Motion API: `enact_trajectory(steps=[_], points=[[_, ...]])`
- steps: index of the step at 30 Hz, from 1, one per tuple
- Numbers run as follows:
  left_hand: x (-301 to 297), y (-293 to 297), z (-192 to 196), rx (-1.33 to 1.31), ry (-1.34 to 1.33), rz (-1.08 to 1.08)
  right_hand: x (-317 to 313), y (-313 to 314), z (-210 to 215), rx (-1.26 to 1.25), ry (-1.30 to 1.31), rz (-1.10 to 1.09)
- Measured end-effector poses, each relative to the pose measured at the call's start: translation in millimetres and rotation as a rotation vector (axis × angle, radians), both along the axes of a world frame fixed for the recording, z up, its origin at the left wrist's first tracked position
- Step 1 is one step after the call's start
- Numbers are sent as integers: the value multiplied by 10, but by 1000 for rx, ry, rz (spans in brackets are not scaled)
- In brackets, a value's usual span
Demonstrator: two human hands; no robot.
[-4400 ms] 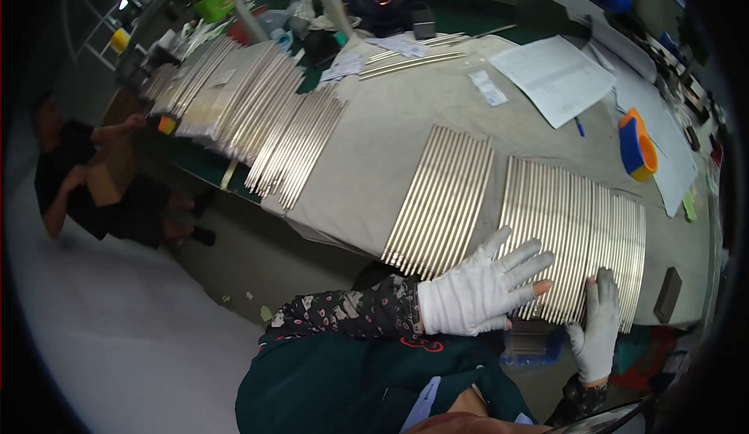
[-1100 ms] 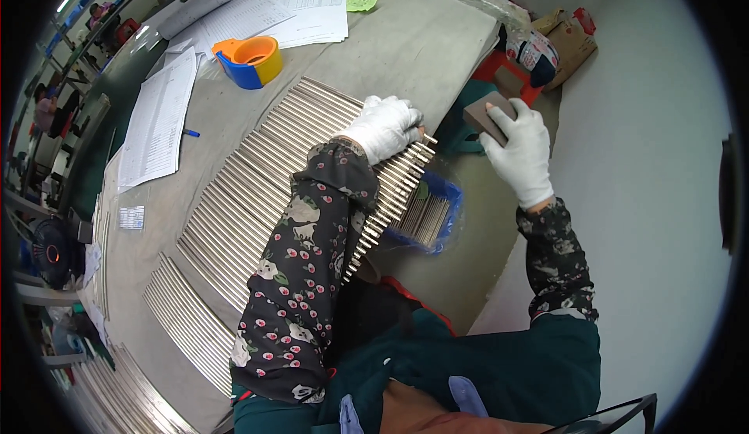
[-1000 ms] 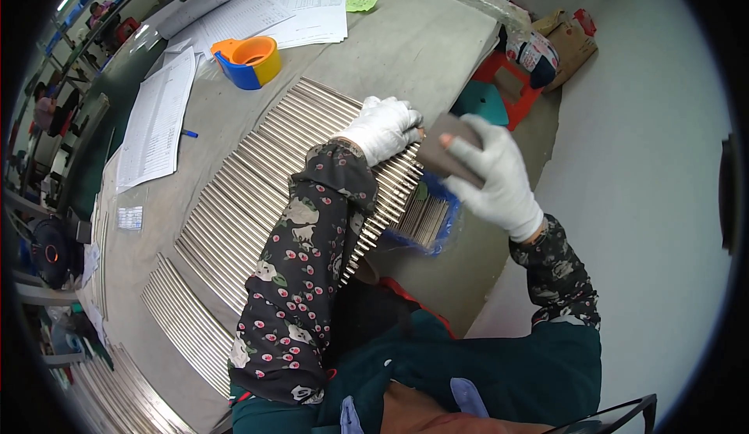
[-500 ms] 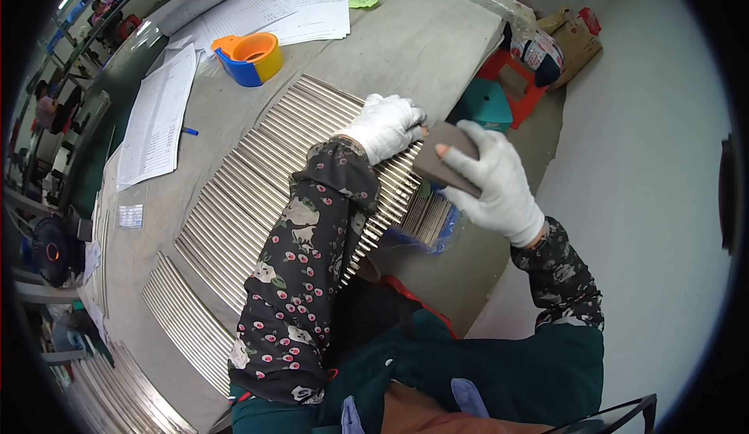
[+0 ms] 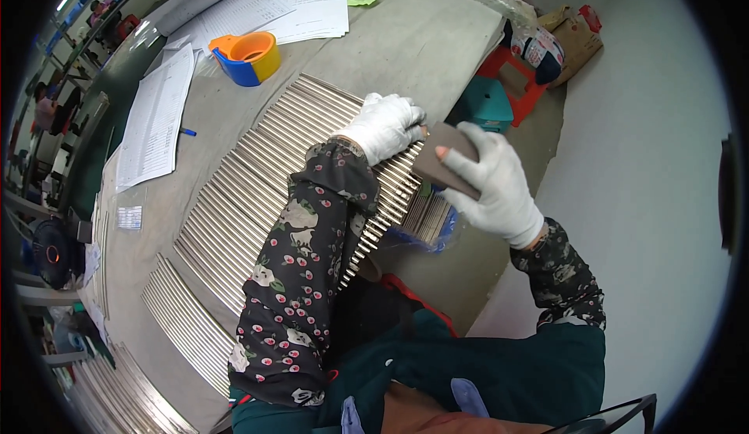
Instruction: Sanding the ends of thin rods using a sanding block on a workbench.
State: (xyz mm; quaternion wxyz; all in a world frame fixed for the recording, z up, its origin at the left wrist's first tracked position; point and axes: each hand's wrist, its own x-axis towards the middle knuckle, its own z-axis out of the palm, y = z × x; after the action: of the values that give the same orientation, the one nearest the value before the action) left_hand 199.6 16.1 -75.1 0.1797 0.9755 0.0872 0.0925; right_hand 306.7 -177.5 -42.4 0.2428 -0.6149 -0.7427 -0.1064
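A long row of shiny metal rods [image 5: 257,161] lies side by side on the table, with their near ends reaching over its edge. My left hand [image 5: 382,128], in a white glove with bare fingertips showing, is closed over rods at the row's far right. Beside it, my gloved right hand [image 5: 499,180] grips a brown-grey sanding block [image 5: 446,161] between thumb and fingers. The block is held at the rod ends near my left fingertips; whether it touches them I cannot tell. My left forearm crosses over the row and hides part of it.
A smaller group of thin rods [image 5: 187,317] lies at the near left. Behind the row stand an orange, blue and yellow tape dispenser [image 5: 248,59] and paper sheets [image 5: 156,114]. Beyond the edge are a blue-lined box of rods [image 5: 429,219], a teal stool [image 5: 485,104] and a white wall.
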Motion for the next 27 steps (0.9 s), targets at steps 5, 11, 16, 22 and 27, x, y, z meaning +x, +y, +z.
enact_trajectory(steps=[5,11,16,22,27], points=[[45,30,7,-17,4,1,397,-11,-87,107,-211,-459],[44,-31,48,-61,36,1,408,-6,-81,1,-170,-477],[-3,-12,-11,-2,7,41,155,34,-109,71,-10,-56],[-16,-36,3,-110,-71,20,497,-50,-197,19,-107,-483],[-37,-49,19,-117,-80,38,433,-81,-257,10,-66,-426]])
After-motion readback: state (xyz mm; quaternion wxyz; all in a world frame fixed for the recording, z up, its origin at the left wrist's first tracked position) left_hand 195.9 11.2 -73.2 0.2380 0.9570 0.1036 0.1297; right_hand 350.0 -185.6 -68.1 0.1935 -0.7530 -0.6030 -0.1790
